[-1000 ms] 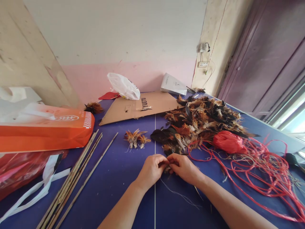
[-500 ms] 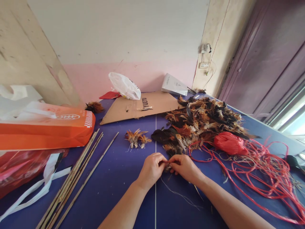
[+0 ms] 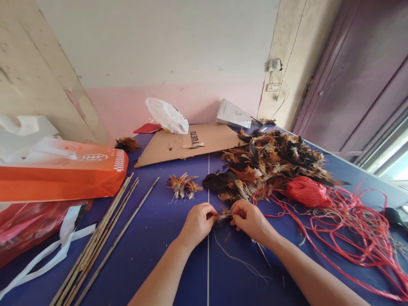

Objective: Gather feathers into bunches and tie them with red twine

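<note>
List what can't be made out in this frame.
Head view: feather tuft between left hand and right hand, mostly covered by the fingers; any tie too small to see.
Head view: thin sticks, near ends cut off by the bottom edge.
Head view: black object, cut by the right edge.

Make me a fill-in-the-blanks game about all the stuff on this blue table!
1. The left hand and the right hand pinch one small tuft of ____.
2. The tangled string on the table is ____ in colour.
3. The thin sticks lie beside an ____ bag.
Missing words: feathers; red; orange.
</note>
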The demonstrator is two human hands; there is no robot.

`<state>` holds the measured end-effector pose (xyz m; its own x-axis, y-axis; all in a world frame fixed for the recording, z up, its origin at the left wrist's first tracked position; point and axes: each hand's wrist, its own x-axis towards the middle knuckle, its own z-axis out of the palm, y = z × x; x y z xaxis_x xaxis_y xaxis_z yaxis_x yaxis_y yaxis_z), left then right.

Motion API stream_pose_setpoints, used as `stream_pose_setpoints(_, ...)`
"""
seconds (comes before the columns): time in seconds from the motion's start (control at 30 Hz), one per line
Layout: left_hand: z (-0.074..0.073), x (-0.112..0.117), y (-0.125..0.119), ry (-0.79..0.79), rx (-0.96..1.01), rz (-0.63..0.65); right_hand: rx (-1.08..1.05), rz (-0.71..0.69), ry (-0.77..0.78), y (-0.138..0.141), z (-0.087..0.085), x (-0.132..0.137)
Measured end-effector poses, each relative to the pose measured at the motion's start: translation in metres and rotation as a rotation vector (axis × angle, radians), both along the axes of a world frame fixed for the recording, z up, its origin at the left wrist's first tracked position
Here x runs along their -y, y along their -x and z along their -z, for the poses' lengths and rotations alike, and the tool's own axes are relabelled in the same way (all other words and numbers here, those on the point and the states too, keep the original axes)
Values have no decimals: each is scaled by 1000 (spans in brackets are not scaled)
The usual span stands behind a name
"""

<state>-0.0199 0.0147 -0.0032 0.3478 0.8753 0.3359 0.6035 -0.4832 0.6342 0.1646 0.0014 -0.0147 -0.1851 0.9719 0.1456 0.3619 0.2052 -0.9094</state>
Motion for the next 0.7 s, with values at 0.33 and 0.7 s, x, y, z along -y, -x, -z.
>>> stream_pose_setpoints(0.33,-2,0,5,39,15,15,125,20,-150,2,-10,7)
stream_pose_setpoints(0.7,-6,3,2,876,607,95,64,-59,-252,9,-19,13)
